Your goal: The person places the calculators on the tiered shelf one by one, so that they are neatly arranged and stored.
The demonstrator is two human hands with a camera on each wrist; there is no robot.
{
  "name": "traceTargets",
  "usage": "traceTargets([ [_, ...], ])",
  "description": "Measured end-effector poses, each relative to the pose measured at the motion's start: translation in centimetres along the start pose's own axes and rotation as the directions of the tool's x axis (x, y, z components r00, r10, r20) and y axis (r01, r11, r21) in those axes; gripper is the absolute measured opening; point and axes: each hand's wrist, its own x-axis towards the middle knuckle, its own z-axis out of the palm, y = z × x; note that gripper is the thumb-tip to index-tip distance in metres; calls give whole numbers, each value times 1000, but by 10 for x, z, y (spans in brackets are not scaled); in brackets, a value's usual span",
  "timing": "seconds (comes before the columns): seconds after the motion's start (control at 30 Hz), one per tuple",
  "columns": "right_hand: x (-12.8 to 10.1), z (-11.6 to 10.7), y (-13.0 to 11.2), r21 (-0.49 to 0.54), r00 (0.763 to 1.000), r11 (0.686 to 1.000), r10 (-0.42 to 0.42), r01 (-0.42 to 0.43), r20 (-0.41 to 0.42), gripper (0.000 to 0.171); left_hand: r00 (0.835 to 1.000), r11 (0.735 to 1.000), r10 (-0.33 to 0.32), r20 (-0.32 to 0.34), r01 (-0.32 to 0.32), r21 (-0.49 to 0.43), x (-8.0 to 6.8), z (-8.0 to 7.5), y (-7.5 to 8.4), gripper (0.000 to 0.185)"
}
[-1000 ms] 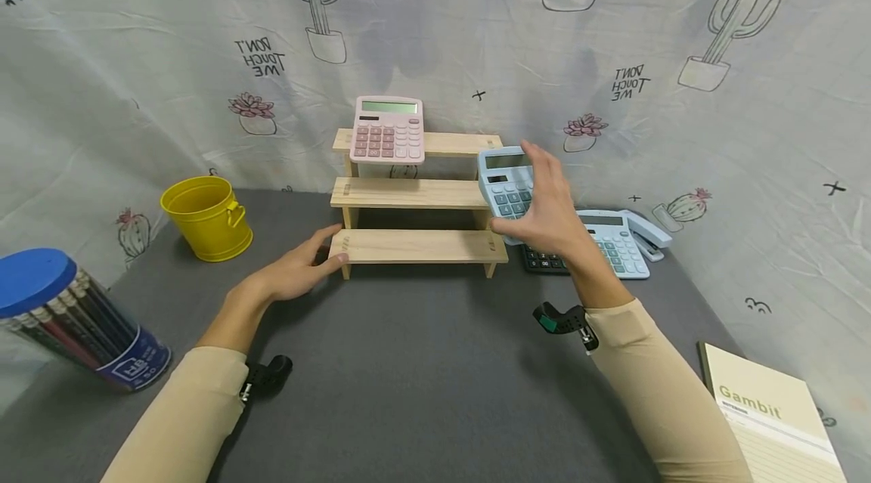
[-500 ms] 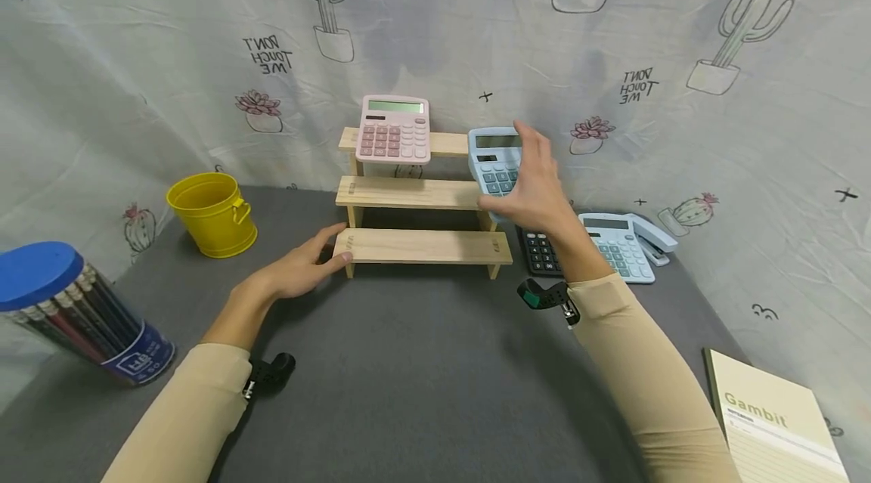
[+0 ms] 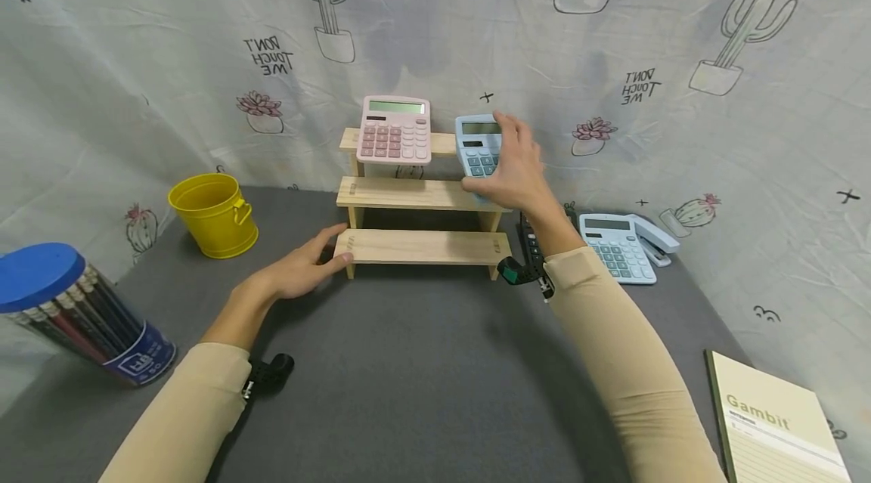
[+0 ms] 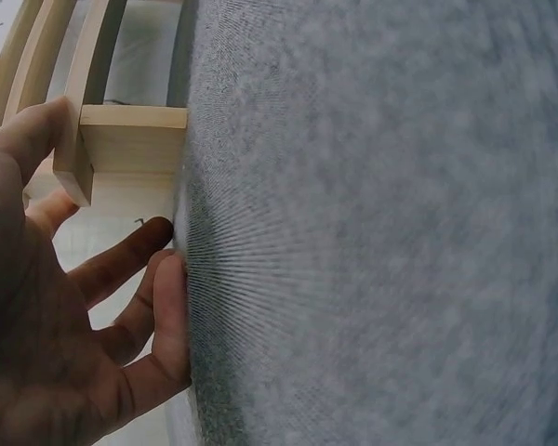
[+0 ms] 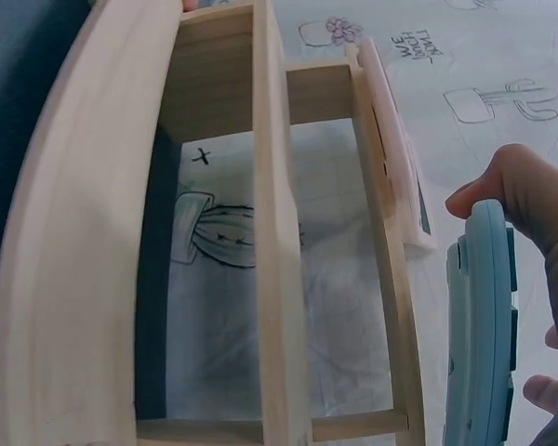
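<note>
A blue calculator (image 3: 478, 144) is shifting left, part-open right hand (image 3: 515, 167) gripping its edges; left hand (image 3: 296, 271) is pinching the stand (image 3: 422, 246), seemingly steadying it.

arms (image 3: 178, 411): both forward, right higher
left hand (image 3: 296, 271): thumb and index pinching, others loosely bent
right hand (image 3: 519, 173): gripping, other fingers perhaps spread

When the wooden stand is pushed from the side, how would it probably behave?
The wooden stand is probably stiff, being boards on wooden supports. It may slide rather than roll, standing on short legs; the pink calculator atop it might shift.
</note>
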Motion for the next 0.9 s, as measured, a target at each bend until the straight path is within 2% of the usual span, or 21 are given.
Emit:
traceTargets([
  [0.23,15,7,-7,11,1000,1000,10,-10,15,113,1000,1000,-9,-4,9,6,1,-1,0,82],
  [0.5,24,8,-17,-1,1000,1000,12,-11,22,100,1000,1000,-14,-2,14,2,1,-1,0,82],
  [0.9,36,15,-21,-83,994,996,49,-41,95,90,1000,1000,-9,1,9,8,0,1,0,82],
])
